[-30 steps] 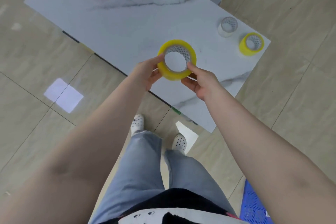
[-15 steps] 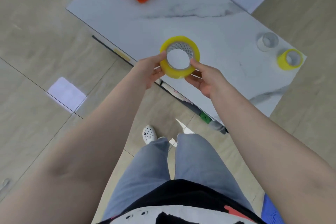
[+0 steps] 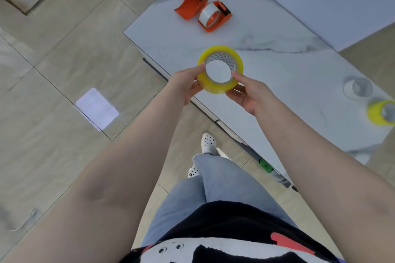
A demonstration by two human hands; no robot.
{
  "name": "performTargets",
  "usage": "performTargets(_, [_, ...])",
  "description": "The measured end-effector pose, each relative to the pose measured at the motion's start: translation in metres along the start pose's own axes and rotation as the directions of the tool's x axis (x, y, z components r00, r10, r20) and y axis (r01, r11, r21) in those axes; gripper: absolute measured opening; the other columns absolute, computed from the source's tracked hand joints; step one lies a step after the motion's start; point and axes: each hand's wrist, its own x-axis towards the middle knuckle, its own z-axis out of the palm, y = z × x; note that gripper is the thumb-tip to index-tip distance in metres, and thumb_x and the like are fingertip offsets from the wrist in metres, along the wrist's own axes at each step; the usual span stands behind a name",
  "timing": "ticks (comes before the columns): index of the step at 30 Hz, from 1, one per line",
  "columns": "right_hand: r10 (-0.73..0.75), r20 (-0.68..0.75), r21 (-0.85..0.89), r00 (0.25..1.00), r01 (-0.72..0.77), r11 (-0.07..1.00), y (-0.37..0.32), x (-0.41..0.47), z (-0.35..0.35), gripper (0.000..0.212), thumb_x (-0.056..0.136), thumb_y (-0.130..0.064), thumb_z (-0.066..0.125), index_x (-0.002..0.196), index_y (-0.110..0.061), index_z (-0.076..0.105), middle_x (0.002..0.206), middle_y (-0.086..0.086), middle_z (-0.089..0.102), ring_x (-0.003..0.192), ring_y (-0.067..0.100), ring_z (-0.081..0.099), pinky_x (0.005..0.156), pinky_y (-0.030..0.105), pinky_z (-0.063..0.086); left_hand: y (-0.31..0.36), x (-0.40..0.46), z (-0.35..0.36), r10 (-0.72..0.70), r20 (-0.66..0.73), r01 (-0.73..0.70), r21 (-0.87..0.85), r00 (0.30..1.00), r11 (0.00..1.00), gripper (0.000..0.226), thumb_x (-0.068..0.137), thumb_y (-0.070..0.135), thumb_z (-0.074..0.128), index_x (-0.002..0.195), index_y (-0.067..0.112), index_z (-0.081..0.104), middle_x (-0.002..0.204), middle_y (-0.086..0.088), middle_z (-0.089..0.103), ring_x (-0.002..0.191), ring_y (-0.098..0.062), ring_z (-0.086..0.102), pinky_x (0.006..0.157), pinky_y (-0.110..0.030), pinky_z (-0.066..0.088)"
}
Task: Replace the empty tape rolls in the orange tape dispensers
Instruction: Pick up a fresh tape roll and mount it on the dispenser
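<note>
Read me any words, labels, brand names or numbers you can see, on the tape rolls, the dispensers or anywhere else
None can be read.
yellow tape roll held by left hand and right hand: no print shows, only a mesh-patterned core.
orange dispensers: no lettering visible.
clear roll and second yellow roll: blurred, nothing legible.
shirt: graphic shapes, no words.
</note>
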Motion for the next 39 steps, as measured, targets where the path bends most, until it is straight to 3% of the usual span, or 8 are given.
performTargets(6, [0.018,0.008,-0.028,1.0,-0.018,0.999,-0.033,0.032,0.051,0.025,0.086,-0.019,0.074,0.104,-0.004,0.064,0.102,0.012,0.066,0.091,0.022,0.067,0.083,0.035,0.06,0.053,0.035,-0.015,-0.005,0.003,0.006,-0.021,1.0,1.0,0.031,0.089,0.023,0.07,0.113,0.005,0.063,0.102,-0.006,0.068,0.083,-0.016,0.067,0.075,-0.026,0.059])
performTargets(10, [0.032,-0.013,-0.007,0.999,-0.032,0.999,-0.044,0.048,0.079,0.025,0.086,-0.019,0.074,0.103,-0.004,0.064,0.1,0.013,0.067,0.091,0.023,0.067,0.08,0.034,0.06,0.081,0.059,-0.027,-0.02,0.005,0.021,-0.002,1.0,1.0,0.036,0.087,0.022,0.071,0.117,0.003,0.063,0.106,-0.008,0.068,0.084,-0.017,0.068,0.069,-0.025,0.06])
performTargets(18, [0.042,-0.111,0.121,0.993,-0.029,0.992,-0.049,0.08,0.173,0.026,0.087,-0.02,0.072,0.106,-0.004,0.062,0.099,0.012,0.067,0.087,0.022,0.068,0.072,0.031,0.061,0.17,0.112,-0.076,-0.094,0.062,0.084,0.149,0.994,0.985,0.031,0.086,0.02,0.072,0.11,0.002,0.062,0.098,-0.008,0.068,0.081,-0.018,0.067,0.062,-0.025,0.06])
performTargets(25, [0.073,-0.171,0.255,0.983,-0.028,0.966,-0.05,0.099,0.249,0.022,0.087,-0.02,0.073,0.099,-0.006,0.062,0.098,0.012,0.067,0.087,0.022,0.068,0.073,0.03,0.062,0.238,0.152,-0.119,-0.12,0.117,0.082,0.283,0.986,0.956,0.041,0.086,0.02,0.072,0.121,0.001,0.062,0.114,-0.012,0.066,0.091,-0.022,0.066,0.071,-0.027,0.06])
performTargets(33, [0.093,-0.219,0.335,0.971,-0.014,0.942,-0.078,0.131,0.269,0.019,0.086,-0.019,0.073,0.096,-0.007,0.062,0.099,0.012,0.067,0.087,0.023,0.068,0.073,0.031,0.061,0.276,0.191,-0.103,-0.188,0.147,0.123,0.367,0.971,0.922,0.031,0.087,0.021,0.072,0.112,0.006,0.062,0.098,-0.006,0.066,0.084,-0.017,0.065,0.079,-0.03,0.058])
performTargets(39, [0.111,-0.209,0.362,0.972,-0.029,0.932,-0.109,0.164,0.267,0.023,0.086,-0.021,0.074,0.101,-0.006,0.065,0.1,0.01,0.067,0.086,0.021,0.068,0.075,0.03,0.06,0.3,0.225,-0.076,-0.189,0.131,0.122,0.404,0.973,0.906,0.036,0.086,0.021,0.072,0.117,0.005,0.063,0.094,-0.005,0.067,0.082,-0.016,0.066,0.08,-0.031,0.058])
